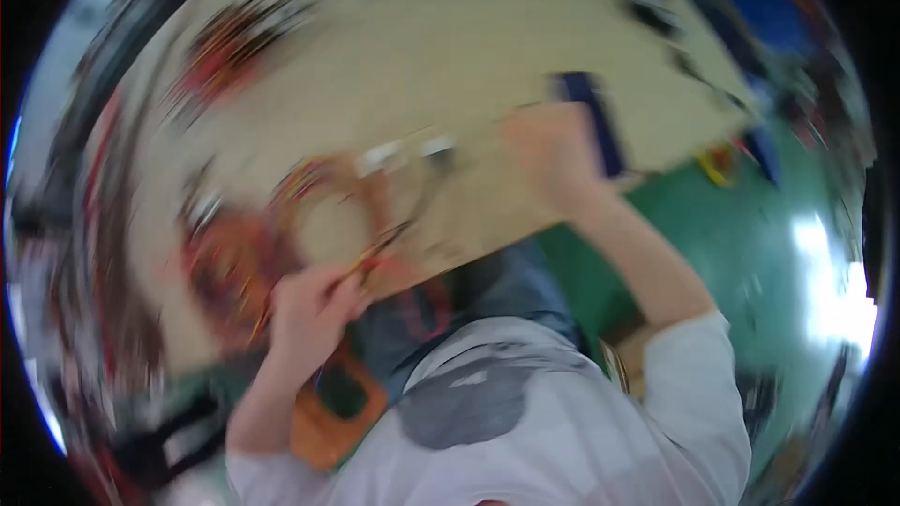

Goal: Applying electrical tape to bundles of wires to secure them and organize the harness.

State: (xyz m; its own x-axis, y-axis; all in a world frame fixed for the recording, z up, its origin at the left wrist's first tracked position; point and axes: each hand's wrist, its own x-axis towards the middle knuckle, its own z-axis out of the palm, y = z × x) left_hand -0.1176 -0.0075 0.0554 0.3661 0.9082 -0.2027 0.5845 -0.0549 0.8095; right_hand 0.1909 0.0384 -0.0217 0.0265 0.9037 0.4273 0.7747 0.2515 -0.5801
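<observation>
**Hands at a wire loop on a pale table**

My left hand is closed on a thin orange wire loop at the table's near edge. My right hand rests farther right beside a dark blue flat object — its grip I cannot tell, everything being blurred.

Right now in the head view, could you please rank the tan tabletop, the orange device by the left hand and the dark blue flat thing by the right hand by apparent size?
1. Tan tabletop, by far the largest.
2. Orange device. It lies nearer the camera, so its lead is unsure.
3. Dark blue flat thing, smallest as seen, though motion blur smears its edges.
</observation>
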